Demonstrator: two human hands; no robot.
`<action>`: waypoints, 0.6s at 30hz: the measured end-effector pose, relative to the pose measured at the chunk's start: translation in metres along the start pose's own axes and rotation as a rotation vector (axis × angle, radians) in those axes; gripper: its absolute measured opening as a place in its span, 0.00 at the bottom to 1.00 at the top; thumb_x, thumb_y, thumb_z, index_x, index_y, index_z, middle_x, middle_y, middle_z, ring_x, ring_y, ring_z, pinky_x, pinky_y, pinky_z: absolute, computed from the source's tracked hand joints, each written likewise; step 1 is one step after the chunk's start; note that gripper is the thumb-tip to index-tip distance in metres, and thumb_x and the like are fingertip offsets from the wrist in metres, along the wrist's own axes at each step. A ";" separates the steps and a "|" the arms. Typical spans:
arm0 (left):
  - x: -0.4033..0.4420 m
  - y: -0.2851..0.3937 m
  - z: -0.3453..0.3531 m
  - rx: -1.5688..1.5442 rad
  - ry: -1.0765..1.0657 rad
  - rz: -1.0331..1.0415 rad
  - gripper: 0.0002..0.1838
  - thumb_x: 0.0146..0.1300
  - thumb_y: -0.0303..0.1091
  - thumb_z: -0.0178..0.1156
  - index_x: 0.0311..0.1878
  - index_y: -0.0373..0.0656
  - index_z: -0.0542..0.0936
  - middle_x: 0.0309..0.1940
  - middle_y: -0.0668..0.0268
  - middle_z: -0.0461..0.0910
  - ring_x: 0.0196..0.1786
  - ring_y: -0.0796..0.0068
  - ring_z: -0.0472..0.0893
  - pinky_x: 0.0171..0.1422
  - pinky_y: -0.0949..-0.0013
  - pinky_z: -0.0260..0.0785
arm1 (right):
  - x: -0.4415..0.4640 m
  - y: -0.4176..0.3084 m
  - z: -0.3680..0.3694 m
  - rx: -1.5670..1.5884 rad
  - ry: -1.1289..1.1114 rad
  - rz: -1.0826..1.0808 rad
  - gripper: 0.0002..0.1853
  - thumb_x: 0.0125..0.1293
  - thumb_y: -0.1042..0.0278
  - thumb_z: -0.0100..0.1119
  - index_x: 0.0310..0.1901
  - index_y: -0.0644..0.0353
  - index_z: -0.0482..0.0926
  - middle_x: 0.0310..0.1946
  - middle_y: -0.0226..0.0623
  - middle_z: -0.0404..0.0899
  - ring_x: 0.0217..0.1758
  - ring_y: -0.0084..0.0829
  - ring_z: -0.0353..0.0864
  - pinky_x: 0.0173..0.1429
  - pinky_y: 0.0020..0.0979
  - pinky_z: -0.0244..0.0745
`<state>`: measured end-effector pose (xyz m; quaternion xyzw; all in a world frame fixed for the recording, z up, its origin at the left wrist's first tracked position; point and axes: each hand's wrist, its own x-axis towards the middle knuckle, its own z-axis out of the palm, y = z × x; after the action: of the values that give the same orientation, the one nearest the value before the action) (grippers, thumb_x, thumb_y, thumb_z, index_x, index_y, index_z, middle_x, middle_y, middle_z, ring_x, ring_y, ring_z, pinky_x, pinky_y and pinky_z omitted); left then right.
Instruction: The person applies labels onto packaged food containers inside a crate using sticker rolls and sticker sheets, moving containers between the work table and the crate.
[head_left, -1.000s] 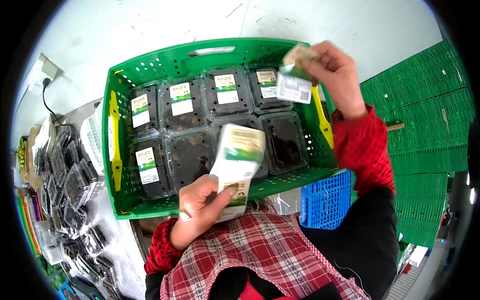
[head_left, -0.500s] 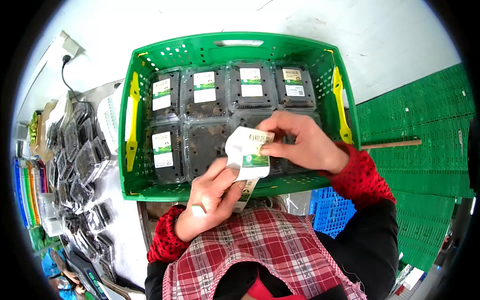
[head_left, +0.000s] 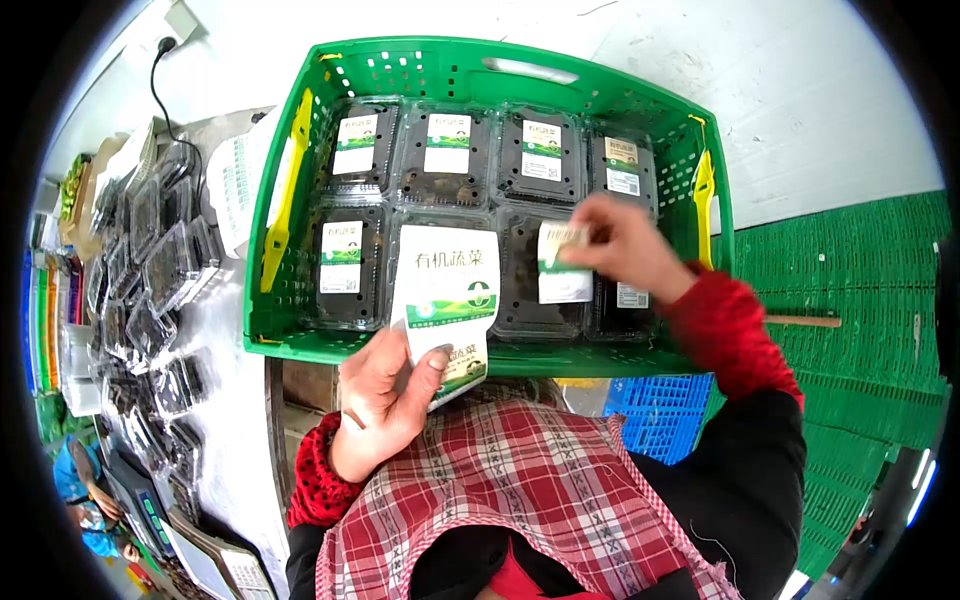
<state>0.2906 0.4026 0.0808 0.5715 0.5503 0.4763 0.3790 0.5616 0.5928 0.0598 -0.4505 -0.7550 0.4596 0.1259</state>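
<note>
My left hand (head_left: 385, 400) grips a strip of printed labels (head_left: 447, 268), white with a green band, between thumb and fingers. The strip stands up in front of a clear plastic box in the near row. My right hand (head_left: 632, 248) pinches a single label (head_left: 566, 284) by its upper right part. This label hangs over another clear plastic box (head_left: 516, 290) with dark contents; whether it touches the lid I cannot tell. Both rows of boxes sit in a green crate (head_left: 480, 360), and most visible lids carry a similar label (head_left: 448, 145).
Yellow handles (head_left: 287, 195) line the crate's sides. Many empty-looking clear boxes (head_left: 165, 270) are piled on the metal table at left, near a scale (head_left: 145, 500). Green crates (head_left: 850, 330) are stacked at right, and a blue crate (head_left: 658, 410) stands below. A person's hands (head_left: 100, 500) show at lower left.
My right hand has moved right, away from the strip, with a label between its fingers. My left hand still holds the strip, now more upright. The whole view has shifted and tilted slightly.
</note>
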 end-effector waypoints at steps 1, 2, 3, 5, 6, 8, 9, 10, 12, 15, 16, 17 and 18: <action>0.003 0.003 -0.002 -0.001 0.013 -0.005 0.07 0.66 0.22 0.60 0.46 0.33 0.80 0.34 0.57 0.82 0.32 0.69 0.82 0.37 0.71 0.73 | 0.002 0.042 0.024 0.112 -0.026 -0.056 0.15 0.55 0.70 0.75 0.39 0.59 0.77 0.29 0.29 0.80 0.32 0.17 0.76 0.33 0.24 0.70; 0.006 0.005 -0.004 0.069 -0.024 0.068 0.09 0.66 0.22 0.59 0.49 0.33 0.80 0.36 0.55 0.81 0.33 0.65 0.82 0.38 0.69 0.73 | 0.004 0.044 0.040 -0.227 0.043 -0.073 0.19 0.53 0.63 0.76 0.40 0.59 0.77 0.26 0.36 0.81 0.29 0.26 0.80 0.33 0.30 0.73; 0.007 0.007 -0.007 0.145 -0.064 0.142 0.11 0.66 0.22 0.59 0.51 0.33 0.79 0.37 0.53 0.80 0.34 0.60 0.81 0.38 0.68 0.73 | 0.005 0.059 0.049 -0.429 0.142 -0.272 0.22 0.51 0.56 0.76 0.42 0.58 0.77 0.24 0.42 0.81 0.27 0.39 0.83 0.32 0.36 0.74; 0.004 0.004 -0.011 0.157 -0.090 0.183 0.14 0.65 0.21 0.58 0.54 0.34 0.78 0.37 0.52 0.79 0.34 0.52 0.81 0.38 0.63 0.74 | 0.004 0.016 0.038 -0.833 0.083 -0.113 0.24 0.51 0.53 0.76 0.44 0.57 0.76 0.25 0.41 0.82 0.28 0.45 0.84 0.32 0.40 0.75; 0.002 0.004 -0.011 0.179 -0.091 0.186 0.14 0.64 0.20 0.59 0.53 0.34 0.78 0.37 0.52 0.79 0.33 0.52 0.81 0.37 0.62 0.74 | 0.005 0.013 0.028 -0.831 0.235 -0.285 0.25 0.50 0.55 0.77 0.44 0.56 0.75 0.23 0.39 0.82 0.25 0.41 0.83 0.31 0.38 0.75; 0.001 0.004 -0.007 0.236 -0.099 0.153 0.15 0.61 0.19 0.59 0.53 0.35 0.78 0.35 0.52 0.78 0.30 0.51 0.81 0.33 0.59 0.74 | 0.003 -0.045 0.014 -0.132 0.049 -0.158 0.25 0.52 0.64 0.76 0.50 0.59 0.76 0.31 0.37 0.83 0.32 0.31 0.82 0.39 0.30 0.75; 0.002 0.005 -0.003 0.205 -0.078 0.158 0.14 0.61 0.20 0.60 0.51 0.36 0.78 0.32 0.54 0.77 0.27 0.52 0.79 0.30 0.60 0.73 | -0.001 -0.067 0.019 0.234 -0.026 -0.255 0.24 0.53 0.68 0.76 0.51 0.60 0.77 0.34 0.36 0.82 0.35 0.29 0.81 0.41 0.29 0.75; 0.000 0.006 -0.003 0.247 -0.090 0.123 0.13 0.59 0.21 0.62 0.48 0.36 0.78 0.37 0.52 0.78 0.32 0.52 0.81 0.34 0.59 0.74 | -0.003 -0.084 0.025 0.183 -0.067 -0.375 0.20 0.55 0.70 0.73 0.49 0.61 0.79 0.35 0.38 0.82 0.36 0.28 0.82 0.40 0.29 0.75; 0.000 0.006 -0.004 0.361 -0.010 0.198 0.12 0.53 0.22 0.67 0.41 0.35 0.79 0.48 0.47 0.77 0.42 0.50 0.82 0.42 0.58 0.76 | -0.007 -0.097 0.043 0.096 -0.085 -0.535 0.12 0.59 0.74 0.70 0.44 0.61 0.81 0.34 0.38 0.82 0.35 0.30 0.82 0.38 0.30 0.76; 0.006 0.020 -0.013 0.512 0.138 0.386 0.12 0.45 0.23 0.72 0.34 0.35 0.80 0.58 0.44 0.74 0.55 0.50 0.79 0.53 0.60 0.74 | -0.016 -0.105 0.064 0.028 -0.138 -0.595 0.10 0.60 0.74 0.67 0.43 0.61 0.81 0.34 0.39 0.82 0.31 0.37 0.83 0.33 0.32 0.75; 0.004 0.010 -0.012 0.360 0.100 0.391 0.12 0.47 0.22 0.72 0.36 0.35 0.81 0.54 0.48 0.77 0.50 0.52 0.81 0.51 0.61 0.75 | -0.017 -0.107 0.074 0.058 -0.146 -0.650 0.08 0.60 0.73 0.66 0.42 0.59 0.81 0.33 0.39 0.81 0.30 0.39 0.83 0.31 0.33 0.75; 0.002 0.005 -0.010 0.205 0.063 0.396 0.12 0.48 0.20 0.71 0.37 0.35 0.82 0.49 0.51 0.80 0.46 0.55 0.83 0.49 0.63 0.75 | -0.018 -0.109 0.078 0.010 -0.139 -0.707 0.08 0.60 0.72 0.67 0.41 0.57 0.82 0.31 0.38 0.81 0.30 0.38 0.83 0.31 0.33 0.76; -0.010 0.010 -0.012 0.082 0.025 0.208 0.12 0.53 0.18 0.70 0.41 0.35 0.83 0.40 0.56 0.83 0.36 0.61 0.84 0.42 0.66 0.76 | -0.017 -0.111 0.079 -0.082 -0.086 -0.819 0.09 0.58 0.73 0.68 0.41 0.57 0.82 0.31 0.38 0.81 0.29 0.37 0.83 0.31 0.32 0.77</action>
<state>0.2829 0.3901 0.0920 0.6345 0.5119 0.4972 0.2968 0.4605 0.5145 0.1101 -0.0977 -0.8942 0.3593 0.2486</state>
